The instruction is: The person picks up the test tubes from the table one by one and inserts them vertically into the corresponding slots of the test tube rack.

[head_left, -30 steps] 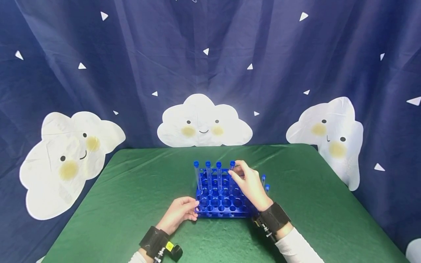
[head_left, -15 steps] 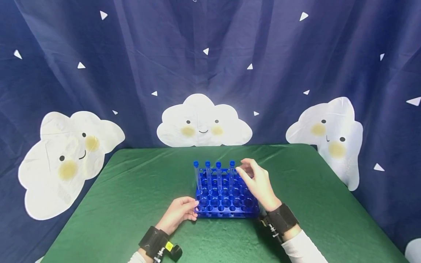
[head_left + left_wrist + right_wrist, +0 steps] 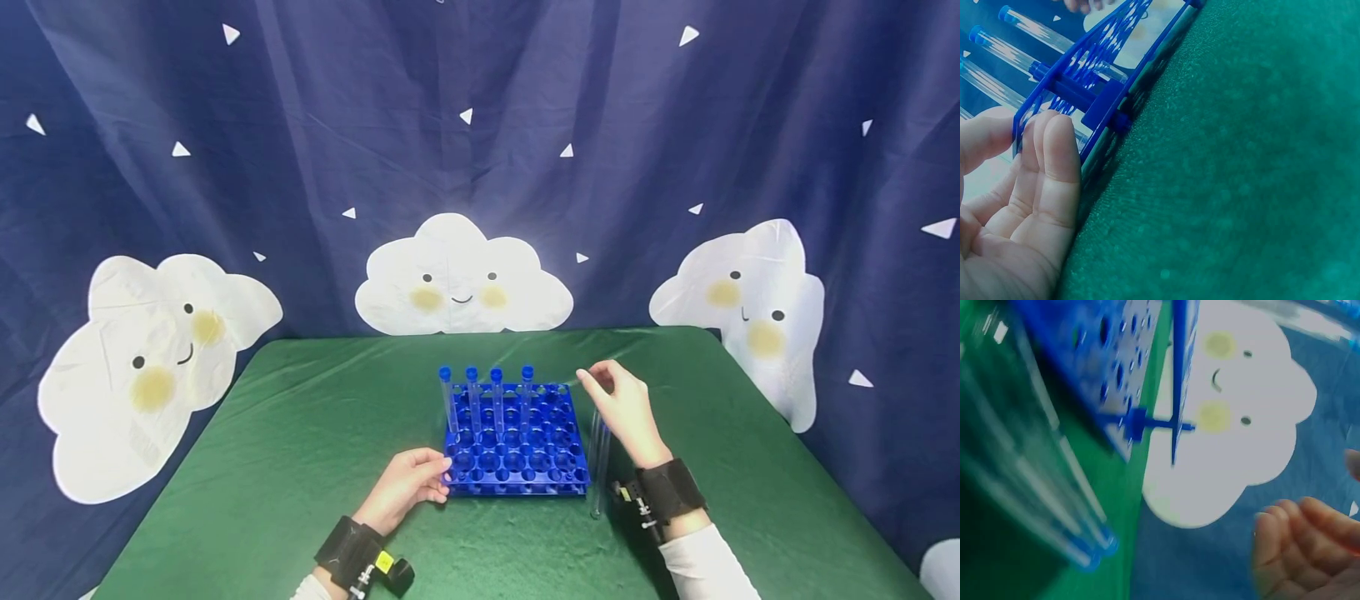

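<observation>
The blue rack stands on the green counter. The left hand pinches the rack's near left corner between thumb and fingers. Four blue-capped tubes stand in the rack in a left-to-right row beginning at its left side. The right hand is positioned right of the rack, thumb and fingers bent and parted. Loose tubes lie below it on the counter, just beside the rack.

The head view is bright; the right wrist view is dimmer, its near tubes blurred.
</observation>
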Available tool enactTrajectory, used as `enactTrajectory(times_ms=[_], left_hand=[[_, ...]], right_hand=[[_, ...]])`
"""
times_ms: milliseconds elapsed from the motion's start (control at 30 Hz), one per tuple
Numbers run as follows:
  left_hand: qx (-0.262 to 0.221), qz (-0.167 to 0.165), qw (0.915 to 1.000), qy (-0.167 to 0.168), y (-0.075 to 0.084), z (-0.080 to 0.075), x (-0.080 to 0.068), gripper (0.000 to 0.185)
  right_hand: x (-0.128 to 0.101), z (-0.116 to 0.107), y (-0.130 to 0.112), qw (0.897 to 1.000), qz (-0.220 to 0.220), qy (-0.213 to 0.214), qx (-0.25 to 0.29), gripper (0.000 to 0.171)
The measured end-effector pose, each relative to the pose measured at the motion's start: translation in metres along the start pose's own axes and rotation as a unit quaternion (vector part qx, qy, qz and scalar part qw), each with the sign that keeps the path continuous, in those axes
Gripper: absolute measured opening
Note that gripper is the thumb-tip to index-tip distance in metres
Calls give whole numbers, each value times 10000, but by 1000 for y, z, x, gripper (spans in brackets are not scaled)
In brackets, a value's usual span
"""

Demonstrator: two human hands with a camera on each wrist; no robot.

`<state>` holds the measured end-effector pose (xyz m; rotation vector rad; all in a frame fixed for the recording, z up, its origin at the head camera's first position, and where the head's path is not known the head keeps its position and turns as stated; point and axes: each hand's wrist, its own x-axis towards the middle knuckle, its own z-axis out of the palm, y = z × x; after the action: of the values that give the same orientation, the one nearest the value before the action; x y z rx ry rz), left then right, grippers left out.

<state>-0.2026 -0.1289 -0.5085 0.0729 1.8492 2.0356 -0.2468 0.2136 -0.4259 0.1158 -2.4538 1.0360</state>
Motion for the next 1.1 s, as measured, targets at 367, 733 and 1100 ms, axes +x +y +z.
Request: enactTrajectory(times_ms=[367, 733, 1100], left_hand=[[-4, -34, 10000, 4, -2, -3, 1, 19], [9, -12, 10000, 7, -3, -2, 4, 20], [-2, -18, 10000, 4, -3, -2, 4, 20]], right_hand=[[1, -13, 33, 9650, 1549, -1862, -1002, 46], [-4, -3, 40, 9522, 1792, -2275, -973, 51], [-6, 5, 39, 9475, 1975, -2368, -848, 41]])
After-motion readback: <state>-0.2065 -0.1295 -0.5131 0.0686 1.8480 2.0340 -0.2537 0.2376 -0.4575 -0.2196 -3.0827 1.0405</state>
